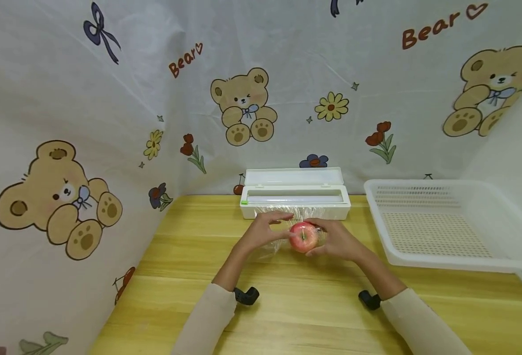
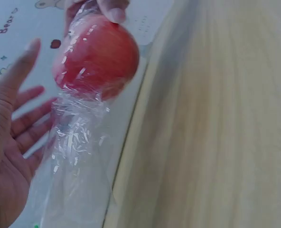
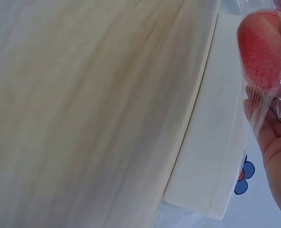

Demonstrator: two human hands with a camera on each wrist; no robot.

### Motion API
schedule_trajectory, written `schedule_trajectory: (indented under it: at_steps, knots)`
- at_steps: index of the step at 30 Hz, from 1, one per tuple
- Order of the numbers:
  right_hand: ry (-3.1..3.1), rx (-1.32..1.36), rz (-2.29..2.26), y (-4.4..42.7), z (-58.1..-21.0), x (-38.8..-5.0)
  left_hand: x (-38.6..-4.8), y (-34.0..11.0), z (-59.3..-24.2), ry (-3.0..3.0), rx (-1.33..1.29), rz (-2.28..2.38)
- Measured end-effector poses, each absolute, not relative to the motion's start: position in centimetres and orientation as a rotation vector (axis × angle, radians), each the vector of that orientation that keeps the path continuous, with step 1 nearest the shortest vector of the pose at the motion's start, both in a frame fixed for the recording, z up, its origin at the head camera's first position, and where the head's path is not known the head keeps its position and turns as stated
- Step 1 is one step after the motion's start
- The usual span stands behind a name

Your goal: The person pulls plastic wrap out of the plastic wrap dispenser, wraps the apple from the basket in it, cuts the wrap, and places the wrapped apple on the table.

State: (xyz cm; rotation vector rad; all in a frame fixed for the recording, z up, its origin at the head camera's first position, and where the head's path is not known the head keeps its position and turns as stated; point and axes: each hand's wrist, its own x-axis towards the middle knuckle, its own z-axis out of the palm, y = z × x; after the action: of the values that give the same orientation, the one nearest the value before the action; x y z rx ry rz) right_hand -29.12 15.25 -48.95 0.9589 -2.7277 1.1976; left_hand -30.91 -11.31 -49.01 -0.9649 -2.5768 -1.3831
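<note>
Two hands flank one apple [image 1: 303,236] in the head view, in front of a white box [image 1: 248,212] whose lid [image 1: 294,176] stands raised over a roll of film [image 1: 294,199]. The right hand [image 1: 339,241] holds the fruit, fingers behind and thumb before it; the left hand [image 1: 261,231] spreads thumb and fingers at the opposite side. Loose clear wrap [image 1: 267,250] trails leftward. The box's front edge closes off the far side, just beyond the apple. The white basket [image 1: 456,261] bounds the right, apart from the knuckles, while wooden tabletop [image 1: 305,305] stretches between the forearms toward the person, giving the widest room to move.

From the left wrist, wrap clings around the apple and bunches at one end, then runs on as a slack tail. The left palm shows, its fingers extended beside that tail, not gripping the apple. Covering seems well along; the tail looks like the unfinished part, and whether it is cut off from the roll I cannot tell.

From the right wrist, film stretches across the fingers supporting the apple, which is partly cropped. The box's long side runs close by, so room looks tight there.
</note>
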Motion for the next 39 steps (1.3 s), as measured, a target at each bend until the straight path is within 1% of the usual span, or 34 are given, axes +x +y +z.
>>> schedule_trajectory:
  at_steps: [8, 16, 27, 39]
  knots:
    - [-2.765, 0.883, 1.237, 15.5, -48.9, -29.1, -30.2, -11.0, -49.7, -2.434, -1.193, -1.286]
    - [-2.761, 0.867, 1.291, 15.7, -49.0, -29.4, -30.0, -10.0, -50.3, -2.422, -1.284, -1.188]
    - [-2.772, 0.818, 1.381, 16.0, -49.0, -29.5, -30.2, -9.1, -50.7, -2.368, -1.339, -1.044]
    - [-2.794, 0.808, 1.516, 16.0, -48.6, -29.7, -29.8, -9.1, -51.3, -2.401, -1.286, -0.877]
